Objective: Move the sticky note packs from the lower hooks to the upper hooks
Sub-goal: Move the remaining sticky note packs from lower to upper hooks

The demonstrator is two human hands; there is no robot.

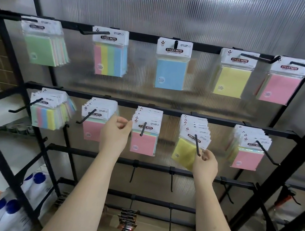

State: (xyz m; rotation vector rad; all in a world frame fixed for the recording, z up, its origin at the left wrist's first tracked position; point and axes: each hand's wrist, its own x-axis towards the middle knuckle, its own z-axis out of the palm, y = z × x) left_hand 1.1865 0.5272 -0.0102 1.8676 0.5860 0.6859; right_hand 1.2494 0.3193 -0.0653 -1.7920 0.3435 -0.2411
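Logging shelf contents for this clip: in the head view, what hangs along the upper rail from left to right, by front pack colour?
Green pack → striped multicolour pack → blue pack → yellow pack → pink pack.

Across the upper part of the frame we see five upper hooks, each carrying sticky note packs: a green-fronted bunch [44, 44] at upper left, a striped pack [110, 55], a lone blue pack [171, 64] at centre, a yellow pack [233, 74] and a pink pack [282, 82] at upper right. Through the middle of the frame we find the lower hooks, each loaded with a thick fanned stack: a striped stack [50, 109] at left, a pink-fronted stack [95, 120], a second pink-fronted stack [145, 132] at centre, a yellow-fronted stack [191, 139] whose front pack tilts at the tip of its hook [197, 144], and a pink-fronted stack [248, 147] at right.
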